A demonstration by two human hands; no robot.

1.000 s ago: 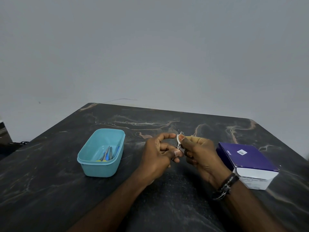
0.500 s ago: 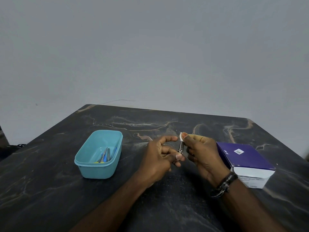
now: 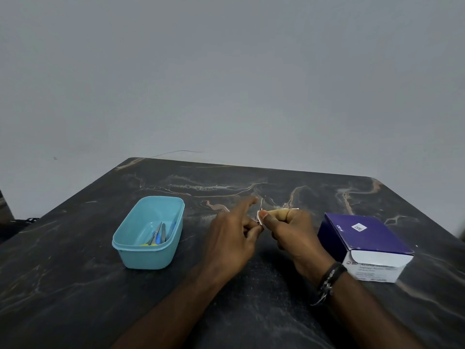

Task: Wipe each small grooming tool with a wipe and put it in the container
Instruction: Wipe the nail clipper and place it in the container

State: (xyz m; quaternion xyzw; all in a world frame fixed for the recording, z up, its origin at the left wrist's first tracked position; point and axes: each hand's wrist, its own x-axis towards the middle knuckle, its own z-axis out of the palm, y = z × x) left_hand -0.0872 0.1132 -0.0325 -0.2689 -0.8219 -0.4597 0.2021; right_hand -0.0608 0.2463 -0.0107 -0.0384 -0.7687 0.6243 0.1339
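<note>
Head cam: your left hand (image 3: 231, 238) pinches a small metal tool (image 3: 260, 210) upright mid-tabletop (image 3: 251, 311), your right hand (image 3: 292, 230) pinches a wipe (image 3: 276, 212) against it. The teal container (image 3: 151, 258) sits off to your left, so left hand's nearer. Tool's mostly hidden by fingers, can't tell what kind.

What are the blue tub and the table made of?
The blue tub looks like smooth plastic: one even colour, rounded moulded rim, soft sheen. The table looks like dark polished marble or a printed imitation; pale wavy veins run across it.
</note>
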